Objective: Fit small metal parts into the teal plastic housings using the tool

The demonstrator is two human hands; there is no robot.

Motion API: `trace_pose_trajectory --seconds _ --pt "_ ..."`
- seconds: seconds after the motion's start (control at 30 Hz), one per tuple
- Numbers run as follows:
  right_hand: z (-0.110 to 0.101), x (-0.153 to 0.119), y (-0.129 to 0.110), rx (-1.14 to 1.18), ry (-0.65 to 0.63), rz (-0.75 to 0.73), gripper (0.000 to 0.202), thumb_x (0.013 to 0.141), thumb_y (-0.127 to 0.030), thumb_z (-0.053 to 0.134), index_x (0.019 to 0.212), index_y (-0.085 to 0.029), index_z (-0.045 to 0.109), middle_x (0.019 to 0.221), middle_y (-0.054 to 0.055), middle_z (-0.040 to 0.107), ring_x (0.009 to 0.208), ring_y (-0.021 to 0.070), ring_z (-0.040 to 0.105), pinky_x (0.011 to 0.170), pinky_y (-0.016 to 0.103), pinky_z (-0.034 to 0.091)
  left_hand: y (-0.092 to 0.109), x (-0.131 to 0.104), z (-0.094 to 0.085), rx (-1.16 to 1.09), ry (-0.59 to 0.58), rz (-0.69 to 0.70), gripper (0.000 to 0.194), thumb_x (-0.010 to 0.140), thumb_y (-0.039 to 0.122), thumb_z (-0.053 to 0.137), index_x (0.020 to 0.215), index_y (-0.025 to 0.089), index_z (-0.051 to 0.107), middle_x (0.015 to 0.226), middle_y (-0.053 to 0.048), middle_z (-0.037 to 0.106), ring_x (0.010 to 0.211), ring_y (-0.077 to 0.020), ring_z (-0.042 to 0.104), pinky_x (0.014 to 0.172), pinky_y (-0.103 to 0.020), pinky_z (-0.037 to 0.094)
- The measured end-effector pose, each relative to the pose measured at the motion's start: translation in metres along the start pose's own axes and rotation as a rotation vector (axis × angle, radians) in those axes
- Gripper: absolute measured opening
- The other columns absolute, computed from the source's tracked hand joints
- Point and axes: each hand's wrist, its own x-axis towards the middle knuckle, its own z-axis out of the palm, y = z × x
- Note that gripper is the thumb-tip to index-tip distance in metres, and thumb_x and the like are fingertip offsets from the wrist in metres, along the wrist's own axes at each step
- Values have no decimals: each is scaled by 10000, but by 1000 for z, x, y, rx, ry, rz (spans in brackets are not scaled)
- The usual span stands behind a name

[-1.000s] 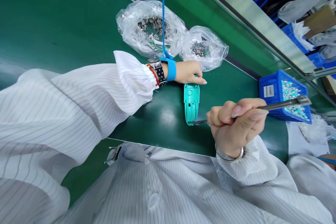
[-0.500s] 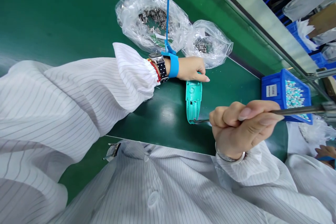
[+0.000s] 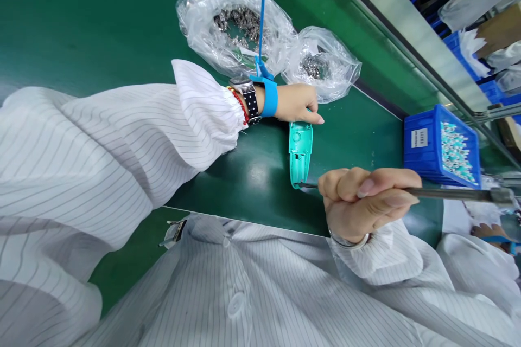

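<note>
A teal-green plastic shell (image 3: 300, 146), elongated with its hollow inside facing up, lies over the green bench. At its far end, the fingers of my left hand (image 3: 299, 104) are closed on it, covering that end. My right hand (image 3: 362, 200) grips a long, thin pair of metal tweezers (image 3: 448, 193) in a closed pinch. Their tip touches the inside of the shell's near, rounded end; whether it pinches a small part there is too small to tell. A blue strap (image 3: 269, 98) with a cord circles my left wrist beside a watch (image 3: 249, 98).
Behind my left hand lie a large clear plastic bag (image 3: 199, 16) of small metal parts and a smaller bag (image 3: 344, 68) of similar parts. To the right stands a blue bin (image 3: 421, 160) of white and teal pieces. A co-worker's hand (image 3: 488, 232) shows at the right edge.
My right hand has moved slightly left and the outer end of the tweezers has dropped in view. The tip stays at the shell's near end; my left hand keeps its hold.
</note>
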Motion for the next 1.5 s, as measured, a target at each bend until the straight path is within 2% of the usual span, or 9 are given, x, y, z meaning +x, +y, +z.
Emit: trace_pose_trajectory --seconds 0.23,0.37,0.57,0.73,0.87,1.0,1.13,1.3,1.5 --pt "3 4 7 74 -99 79 272 963 -338 455 719 -223 417 510 -90 188 330 21 118 298 149 164 -8 -2 -2 -68 16 -33 390 826 345 593 511 134 500 470 48 339 556 -82 306 604 -289 191" --pt "1 15 4 60 -7 153 286 973 -357 424 717 -231 403 513 -88 159 341 34 118 317 154 162 -8 -4 -4 -100 -28 -46 368 832 346 589 542 128 529 458 59 340 522 -65 289 577 -279 211" --pt "-39 66 10 -276 95 23 239 881 -376 596 715 -223 514 512 -78 307 377 48 277 360 214 231 -10 -8 -11 -283 -121 -115 492 847 512 593 549 142 465 403 70 336 448 -24 262 503 -260 198" --pt "-72 75 27 -293 -88 571 292 820 -431 665 744 -185 528 520 -60 495 331 23 285 313 187 151 -10 -11 -16 -413 -156 -113 605 792 667 577 525 161 381 402 86 311 423 3 234 464 -226 166" --pt "-57 49 24 -115 -295 891 402 777 -501 692 784 -187 442 577 -54 578 320 9 283 312 160 176 -9 -11 -16 -434 -155 -118 621 758 713 573 538 166 378 404 93 302 415 4 225 452 -224 136" --pt "-38 30 18 6 -401 1029 456 730 -482 743 757 -209 379 485 -132 389 342 19 278 325 159 203 -10 -11 -16 -445 -150 -130 619 722 742 583 587 155 442 401 92 323 428 -8 222 455 -231 138" --pt "-40 29 22 -58 -424 952 447 725 -452 754 741 -204 383 512 -127 345 395 24 295 378 173 235 -11 -10 -15 -389 -151 -165 601 760 717 565 602 144 475 402 88 317 460 -18 207 476 -242 148" --pt "-56 41 14 -438 -230 547 376 907 -475 530 685 -176 477 606 -28 492 497 56 389 443 194 282 -10 -6 -6 -121 7 -97 555 808 634 515 529 156 471 436 47 360 545 -56 251 533 -273 205" --pt "-42 33 -1 92 78 308 352 949 -442 453 682 -219 403 483 -91 196 356 48 142 338 173 150 -2 -4 0 40 104 -149 388 849 371 524 535 144 526 436 41 358 584 -76 260 577 -286 218"
